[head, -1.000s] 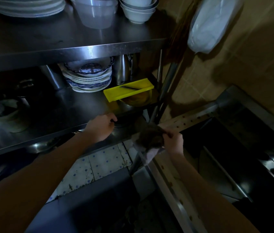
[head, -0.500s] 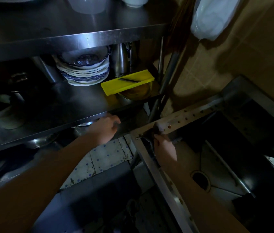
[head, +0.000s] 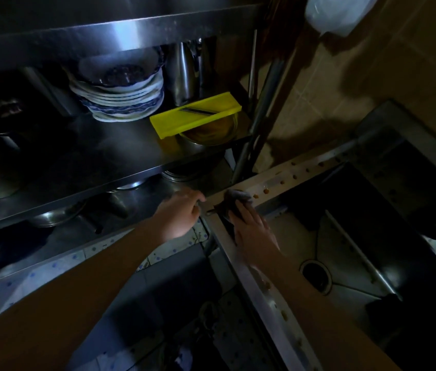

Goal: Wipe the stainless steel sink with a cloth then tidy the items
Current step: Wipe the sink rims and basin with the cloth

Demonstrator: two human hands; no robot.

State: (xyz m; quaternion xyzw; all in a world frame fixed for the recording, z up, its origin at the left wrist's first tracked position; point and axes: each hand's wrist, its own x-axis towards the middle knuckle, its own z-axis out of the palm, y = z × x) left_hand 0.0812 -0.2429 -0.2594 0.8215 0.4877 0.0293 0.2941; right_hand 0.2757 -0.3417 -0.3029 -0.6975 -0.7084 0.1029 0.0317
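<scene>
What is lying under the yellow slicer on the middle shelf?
The yellow slicer lies across a metal bowl on the shelf. The bowl's front rim shows; its back half is covered, so contents cannot be told.

Shelf rack left of sink; plate stack on middle shelf, mandoline slicer rightward atop bowl; cloth on sink's corner rim.
</scene>
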